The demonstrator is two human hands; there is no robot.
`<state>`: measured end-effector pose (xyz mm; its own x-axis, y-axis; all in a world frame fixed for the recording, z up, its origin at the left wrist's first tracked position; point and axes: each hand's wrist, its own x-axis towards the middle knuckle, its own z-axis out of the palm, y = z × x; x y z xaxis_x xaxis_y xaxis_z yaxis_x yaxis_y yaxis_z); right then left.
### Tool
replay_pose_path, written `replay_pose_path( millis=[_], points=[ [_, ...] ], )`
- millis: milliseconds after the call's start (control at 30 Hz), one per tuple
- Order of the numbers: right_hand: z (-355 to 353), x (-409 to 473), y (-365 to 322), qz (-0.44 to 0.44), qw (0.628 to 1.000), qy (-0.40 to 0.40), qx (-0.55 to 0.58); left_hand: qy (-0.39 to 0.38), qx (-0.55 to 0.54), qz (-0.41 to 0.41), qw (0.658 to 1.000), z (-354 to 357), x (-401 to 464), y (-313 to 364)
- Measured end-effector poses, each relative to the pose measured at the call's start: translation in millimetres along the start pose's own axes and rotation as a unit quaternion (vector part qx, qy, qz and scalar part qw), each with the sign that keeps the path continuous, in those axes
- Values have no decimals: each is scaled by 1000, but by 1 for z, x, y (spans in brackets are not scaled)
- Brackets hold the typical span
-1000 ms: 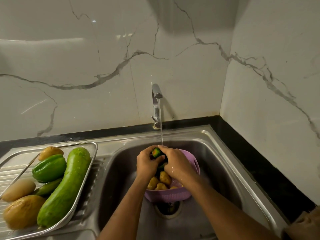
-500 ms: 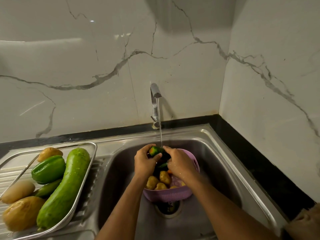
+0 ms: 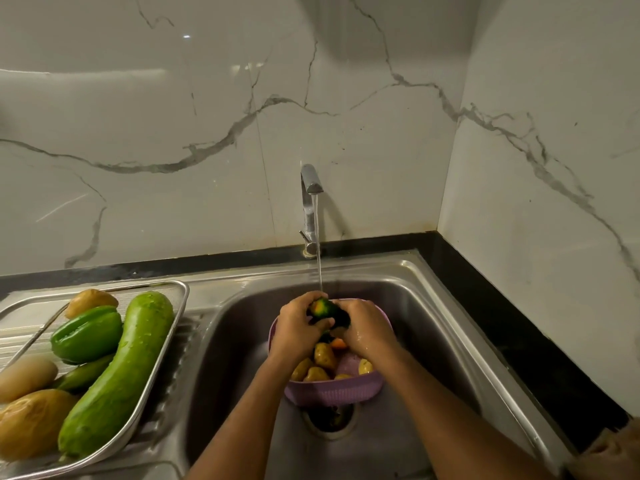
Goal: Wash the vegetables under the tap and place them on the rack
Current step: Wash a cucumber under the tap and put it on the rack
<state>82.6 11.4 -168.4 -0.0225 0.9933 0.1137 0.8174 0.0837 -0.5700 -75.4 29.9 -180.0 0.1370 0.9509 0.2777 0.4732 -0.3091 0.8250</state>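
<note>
Water runs from the steel tap [image 3: 310, 188] into the sink [image 3: 433, 306]. Under the stream, my left hand [image 3: 294, 332] and my right hand [image 3: 369, 332] both grip a dark green vegetable with a yellow-orange patch [image 3: 323, 310]. Below them a purple colander [image 3: 332, 391] stands over the drain, holding several small potatoes [image 3: 323, 356] and an orange piece [image 3: 339, 344]. On the left drainboard a steel rack tray [image 3: 181, 292] carries a long green gourd [image 3: 117, 372], a green capsicum [image 3: 86, 336], a small green vegetable and several potatoes [image 3: 29, 422].
White marble walls rise behind the sink and on the right. A black counter strip [image 3: 512, 327] runs along the sink's back and right side. The drain [image 3: 329, 419] lies under the colander. Something brown sits at the bottom right corner.
Both hands have stayed under the tap and turned the green vegetable slightly in the stream. The view has shifted a little; nothing else moved.
</note>
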Motion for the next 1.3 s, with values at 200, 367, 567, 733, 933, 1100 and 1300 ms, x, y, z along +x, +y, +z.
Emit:
replay_pose_path(
  millis=[200, 367, 567, 733, 933, 1100, 1300],
  points=[
    [11, -2, -5, 20, 999, 19, 16, 50, -25, -63, 996, 2, -2, -1],
    [13, -1, -17, 7, 998, 15, 63, 116, -2, -71, 991, 2, -4, -1],
    [10, -2, -27, 13, 995, -23, 101, 118, -4, -55, 992, 8, -4, 0],
    [18, 3, -16, 51, 993, -41, 102, 122, 15, -39, 992, 5, -1, -5],
    [11, -1, -26, 33, 996, -22, 77, 104, 21, -44, 993, 9, -1, -5],
    [13, 0, -16, 71, 993, -60, 73, 142, 6, -31, 989, 5, -2, 3],
    [15, 2, -25, 40, 994, -47, 94, 128, 22, -32, 991, 3, -2, 0]
  ],
)
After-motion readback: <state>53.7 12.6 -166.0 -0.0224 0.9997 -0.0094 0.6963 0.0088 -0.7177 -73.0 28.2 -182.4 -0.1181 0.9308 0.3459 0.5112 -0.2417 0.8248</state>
